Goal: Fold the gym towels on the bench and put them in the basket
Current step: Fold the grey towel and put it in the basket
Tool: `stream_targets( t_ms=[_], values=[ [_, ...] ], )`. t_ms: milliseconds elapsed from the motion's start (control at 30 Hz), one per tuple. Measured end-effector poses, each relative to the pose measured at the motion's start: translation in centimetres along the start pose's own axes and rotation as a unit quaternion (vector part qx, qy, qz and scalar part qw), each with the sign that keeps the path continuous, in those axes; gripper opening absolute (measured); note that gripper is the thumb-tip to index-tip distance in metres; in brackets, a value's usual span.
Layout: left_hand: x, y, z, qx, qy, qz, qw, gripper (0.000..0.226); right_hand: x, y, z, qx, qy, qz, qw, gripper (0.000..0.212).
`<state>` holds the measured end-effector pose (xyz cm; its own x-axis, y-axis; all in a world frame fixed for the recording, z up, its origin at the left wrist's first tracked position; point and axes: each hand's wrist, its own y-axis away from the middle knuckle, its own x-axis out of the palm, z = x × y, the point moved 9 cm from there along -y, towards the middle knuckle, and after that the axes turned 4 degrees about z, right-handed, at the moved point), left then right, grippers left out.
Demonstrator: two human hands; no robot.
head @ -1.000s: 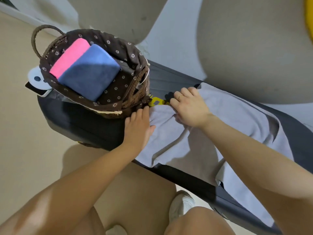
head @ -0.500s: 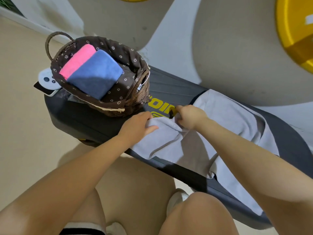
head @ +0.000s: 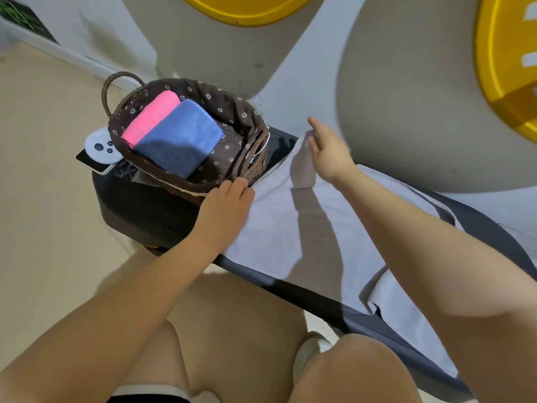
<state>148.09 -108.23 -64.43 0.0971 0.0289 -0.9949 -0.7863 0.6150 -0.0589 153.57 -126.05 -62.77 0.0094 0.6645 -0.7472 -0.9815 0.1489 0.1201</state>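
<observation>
- Since half a second ago the grey towel [head: 290, 228] has gone from bunched under both hands to spread nearly flat along the bench [head: 139, 205], its near-left end now just beside the basket [head: 252, 161].
- Left hand [head: 225, 205] lies palm down on the towel's left corner, fingers together and curled at the edge by the basket rim; whether it pinches cloth I cannot tell.
- Right hand [head: 328, 152] has lifted off, fingers apart, hovering over the towel's far corner, blurred with motion.
- Towel's right end is still rumpled, one fold hanging over the bench's near edge.
- Basket: wicker, brown flowered lining, loop handle at the far left. Inside, a folded pink towel [head: 151, 117] and a folded blue towel [head: 177, 138] side by side, touching.
- White phone [head: 98, 152] pokes out from behind the basket at the bench's left end.
- Bench: dark padded, running from left to lower right.
- Floor [head: 43, 228] beige; pale wall behind, with large yellow shapes [head: 505, 62] at top and right.
- Person's bare knees show at the bottom.
</observation>
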Motion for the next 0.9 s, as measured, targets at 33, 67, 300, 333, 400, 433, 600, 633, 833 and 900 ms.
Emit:
stream_targets(
  t_ms=[33,67,300,333,400,433,600,633,833,900],
  values=[
    [0.4,0.2,-0.3,0.014,-0.027,0.003,1.000,0.023,0.8,0.4,0.6,-0.022,0.004,0.047,0.999,0.052],
    [0.5,0.2,-0.7,0.025,-0.039,0.003,0.999,0.021,1.4,1.1,0.7,-0.039,0.032,0.084,0.995,0.060],
    [3.3,-0.6,-9.5,0.201,0.183,0.106,0.957,0.022,1.0,9.0,-7.7,0.076,0.159,0.131,0.976,0.039],
    [3.5,-0.8,-11.0,0.203,0.204,0.124,0.950,0.025,0.4,10.7,-9.1,0.098,0.159,0.124,0.975,0.036],
    [3.6,-1.0,-14.1,0.206,0.208,0.143,0.945,0.027,-1.3,14.4,-12.2,0.153,0.164,0.102,0.969,0.036],
    [3.4,-1.2,-15.8,0.218,0.210,0.143,0.942,0.028,-2.3,16.4,-13.9,0.183,0.164,0.087,0.965,0.037],
    [1.7,-0.4,-24.1,0.327,0.240,0.128,0.905,0.028,-6.9,26.3,-20.4,0.341,0.115,-0.037,0.932,0.035],
    [1.8,0.0,-25.5,0.351,0.233,0.131,0.897,0.033,-7.6,27.9,-21.4,0.371,0.100,-0.059,0.921,0.035],
    [0.8,2.2,-32.7,0.477,0.181,0.132,0.850,0.034,-8.5,30.7,-24.8,0.408,0.045,-0.078,0.909,0.037],
    [2.0,3.2,-34.8,0.519,0.117,0.154,0.833,0.039,-8.2,29.8,-25.6,0.391,0.034,-0.065,0.918,0.034]
  ],
)
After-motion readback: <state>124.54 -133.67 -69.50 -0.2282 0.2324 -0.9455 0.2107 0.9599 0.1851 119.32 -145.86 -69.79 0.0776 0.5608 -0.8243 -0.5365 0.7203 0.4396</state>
